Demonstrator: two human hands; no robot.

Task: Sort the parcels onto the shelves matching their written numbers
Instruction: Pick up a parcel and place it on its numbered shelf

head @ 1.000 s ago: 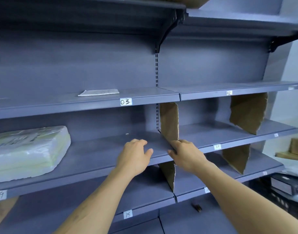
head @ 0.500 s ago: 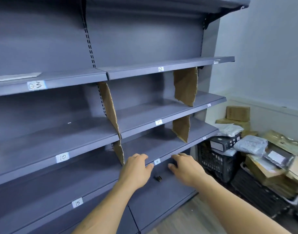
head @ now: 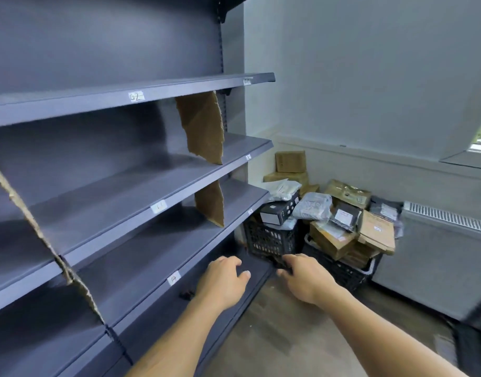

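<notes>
A pile of parcels (head: 334,213) lies in the room's corner: brown cardboard boxes, grey plastic mailers and a black-and-white box (head: 279,213), heaped on two black crates (head: 269,239). The dark grey shelf unit (head: 130,191) fills the left, with white handwritten number tags on its front edges, among them 02 (head: 136,97) and 14 (head: 174,278). Torn cardboard dividers (head: 202,129) stand between the bays. My left hand (head: 223,281) and my right hand (head: 306,278) reach forward side by side in front of the lowest shelves, palms down, fingers loosely bent, holding nothing.
A grey radiator cover (head: 438,254) runs along the right wall under a window sill (head: 468,159). Wooden floor (head: 283,330) lies between the shelf unit and the crates. A small dark object (head: 186,294) sits on the bottom shelf.
My view has swung right, away from the 03 and 10 bays toward the corner parcel pile. Both hands stay held out in front, now low by the shelf's right end near the crates.
</notes>
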